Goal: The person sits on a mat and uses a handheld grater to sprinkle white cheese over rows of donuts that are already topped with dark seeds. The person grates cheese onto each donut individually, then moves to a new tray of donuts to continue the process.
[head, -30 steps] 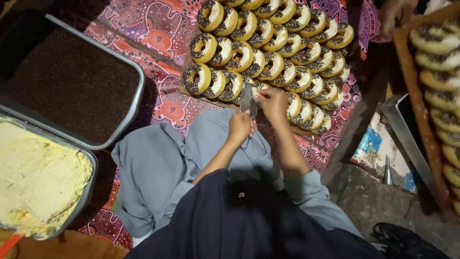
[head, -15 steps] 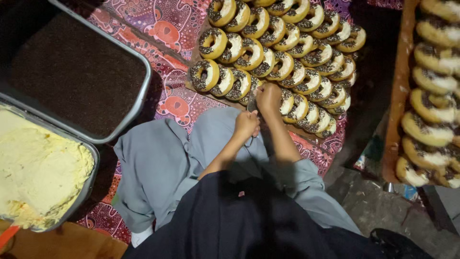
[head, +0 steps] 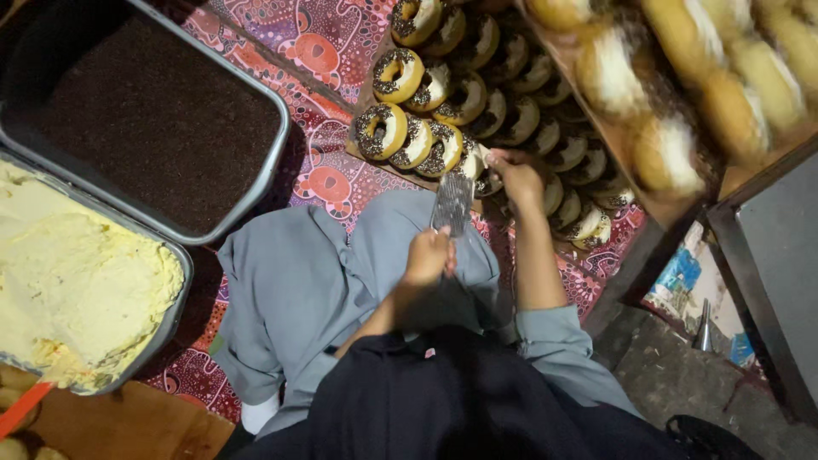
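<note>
Patterned red floor cloth (head: pixel 315 51) is covered with doughnuts (head: pixel 477 94) at twelve o'clock, where a grater (head: pixel 452 203), now lifted clear, is gripped by the closed left hand (head: pixel 429 255) while the right hand (head: pixel 517 175) is closed on a doughnut.

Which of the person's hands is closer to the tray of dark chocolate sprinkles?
The left hand, holding the metal grater over the lap, is nearer the tray of dark chocolate sprinkles. The right hand is farther away, at the doughnuts.

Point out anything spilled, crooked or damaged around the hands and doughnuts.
Nothing stands out. The doughnuts lie in neat overlapping rows, the left hand holds the metal grater upright, and the right hand touches a doughnut. Both trays, cream and chocolate sprinkles, look contained.
</note>
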